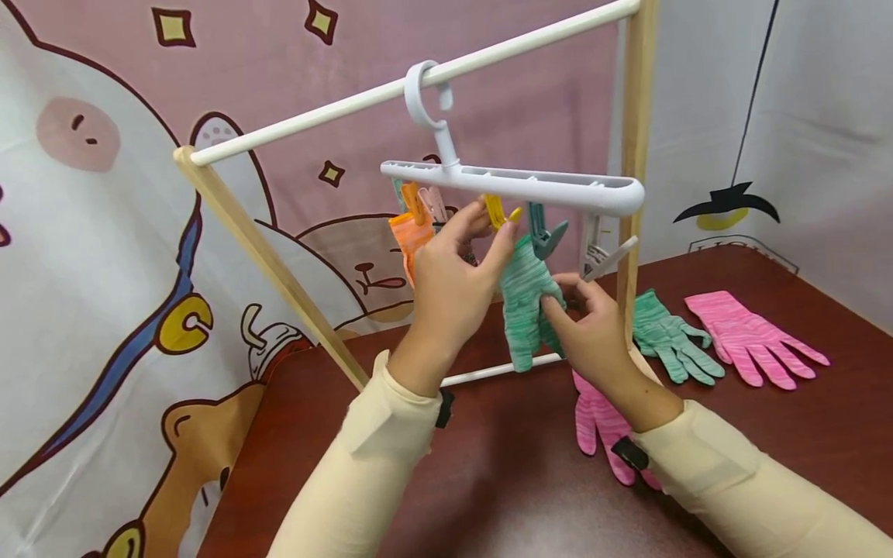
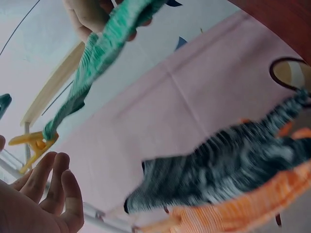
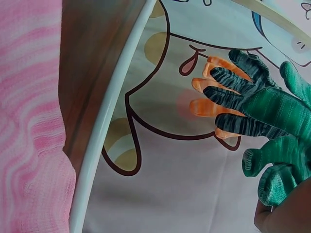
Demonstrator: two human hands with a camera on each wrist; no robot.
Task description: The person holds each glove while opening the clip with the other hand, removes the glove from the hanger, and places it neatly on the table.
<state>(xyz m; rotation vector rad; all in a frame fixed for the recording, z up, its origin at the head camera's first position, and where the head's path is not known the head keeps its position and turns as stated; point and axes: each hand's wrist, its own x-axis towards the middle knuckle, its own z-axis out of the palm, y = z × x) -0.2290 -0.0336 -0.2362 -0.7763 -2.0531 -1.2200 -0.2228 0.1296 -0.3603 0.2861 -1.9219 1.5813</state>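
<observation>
A green striped glove [image 1: 525,306] hangs beneath a white hanger [image 1: 516,182], its upper edge at a yellow clothespin [image 1: 494,211]. My left hand [image 1: 453,283] has its thumb and fingers on the yellow clothespin's handles, pinching them. Lower down, my right hand [image 1: 589,318] grips the green glove between thumb and fingers. On the hanger's far part hang an orange glove [image 2: 209,219] and a black-grey glove [image 2: 209,170], mostly hidden behind my left hand in the head view. A teal clothespin [image 1: 544,231] and a white clothespin [image 1: 601,252] hang nearer.
The hanger hooks over the white rod [image 1: 314,115] of a wooden-legged rack [image 1: 272,271]. On the brown table [image 1: 488,480] to the right lie another green glove [image 1: 673,341] and a pink glove [image 1: 753,333]. A second pink glove [image 1: 600,418] lies partly under my right forearm.
</observation>
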